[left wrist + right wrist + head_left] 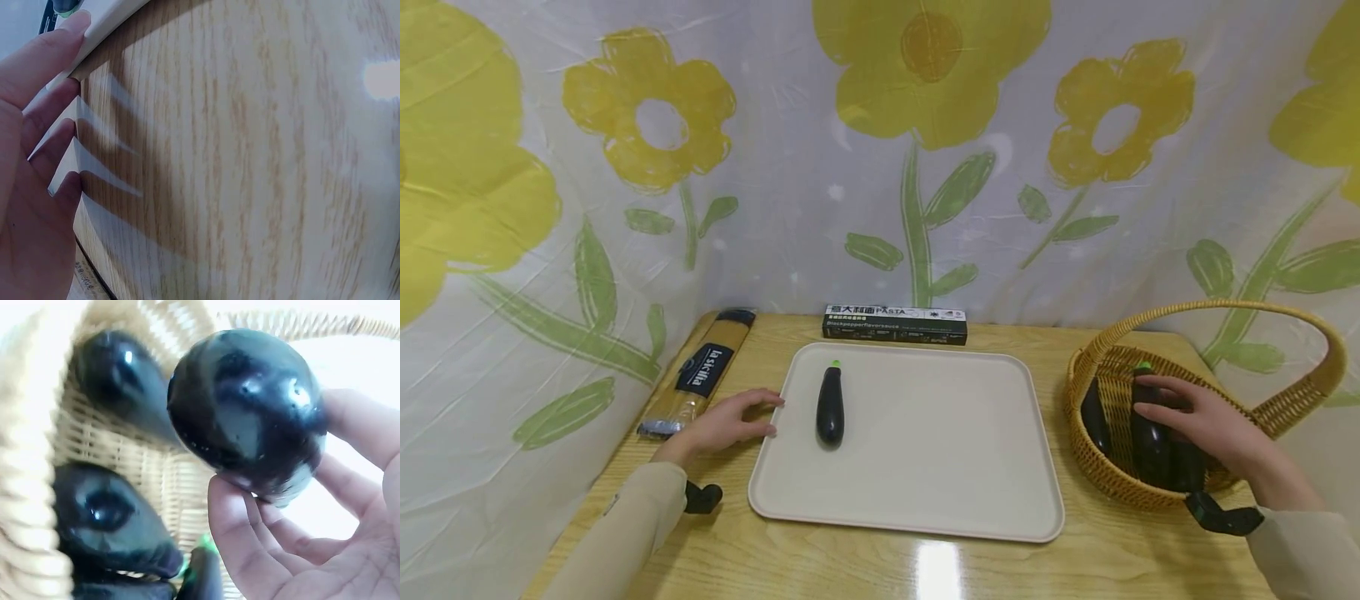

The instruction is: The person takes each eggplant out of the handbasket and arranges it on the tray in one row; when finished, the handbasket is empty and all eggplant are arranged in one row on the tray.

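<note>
In the head view my right hand [1217, 425] reaches into a wicker basket [1078, 446] at the right. It grips a dark, glossy eggplant [1150, 442] with a green tip. The right wrist view shows the fingers and thumb around this eggplant [247, 406], its rounded end toward the camera. Several other eggplants [112, 519] lie in the basket below it. At the left, my left hand [730, 423] has its fingertips right at the rim of a white tray [940, 450], fingers relaxed and spread. One eggplant [830, 408] lies on the tray's left part, its green end pointing away.
A bag of pasta [703, 367] lies beyond my left hand. Behind the tray stands a dark pasta box [893, 325]. The basket's tall handle [1232, 306] arches over its opening. A flowered cloth [775, 208] hangs along the wooden table's [842, 558] back edge.
</note>
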The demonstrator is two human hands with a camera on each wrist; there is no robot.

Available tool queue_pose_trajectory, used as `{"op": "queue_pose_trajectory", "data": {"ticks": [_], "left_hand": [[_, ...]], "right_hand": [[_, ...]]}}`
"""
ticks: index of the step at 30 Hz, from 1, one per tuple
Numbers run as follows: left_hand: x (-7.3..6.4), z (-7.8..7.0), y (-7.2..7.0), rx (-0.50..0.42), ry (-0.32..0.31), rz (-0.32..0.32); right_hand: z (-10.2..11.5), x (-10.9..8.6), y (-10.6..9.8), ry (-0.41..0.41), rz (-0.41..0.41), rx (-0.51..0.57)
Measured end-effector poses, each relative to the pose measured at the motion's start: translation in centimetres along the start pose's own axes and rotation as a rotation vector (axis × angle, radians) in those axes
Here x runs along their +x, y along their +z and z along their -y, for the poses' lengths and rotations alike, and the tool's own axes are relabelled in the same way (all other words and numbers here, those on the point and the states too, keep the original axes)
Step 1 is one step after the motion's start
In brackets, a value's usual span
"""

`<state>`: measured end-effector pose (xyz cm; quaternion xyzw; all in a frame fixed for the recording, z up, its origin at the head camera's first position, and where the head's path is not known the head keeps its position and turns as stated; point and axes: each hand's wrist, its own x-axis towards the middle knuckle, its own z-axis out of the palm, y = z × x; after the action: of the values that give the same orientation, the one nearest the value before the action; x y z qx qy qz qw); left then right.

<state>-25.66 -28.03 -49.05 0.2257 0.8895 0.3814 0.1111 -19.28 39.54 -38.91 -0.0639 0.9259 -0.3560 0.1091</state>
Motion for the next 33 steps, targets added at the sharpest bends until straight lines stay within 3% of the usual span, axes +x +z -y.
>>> {"op": "queue_pose_trajectory", "data": {"ticks": [5,18,26,33], "left_hand": [[0.0,-0.1,0.1,-0.002,-0.006,0.007],[0.1,0.0,0.1,0.009,-0.012,0.004],[0.2,0.1,0.1,0.004,-0.022,0.014],[0.2,0.1,0.1,0.003,-0.028,0.012]], "right_hand": [[1.6,-2.0,0.7,-0.009,-0.022,0.010],[4.5,-5.8,3.2,-0.019,0.032,0.083],[6.3,-6.3,4.5,-0.079,0.041,0.094],[7.8,-5.4,5.9,-0.161,0.089,0.106]]}}
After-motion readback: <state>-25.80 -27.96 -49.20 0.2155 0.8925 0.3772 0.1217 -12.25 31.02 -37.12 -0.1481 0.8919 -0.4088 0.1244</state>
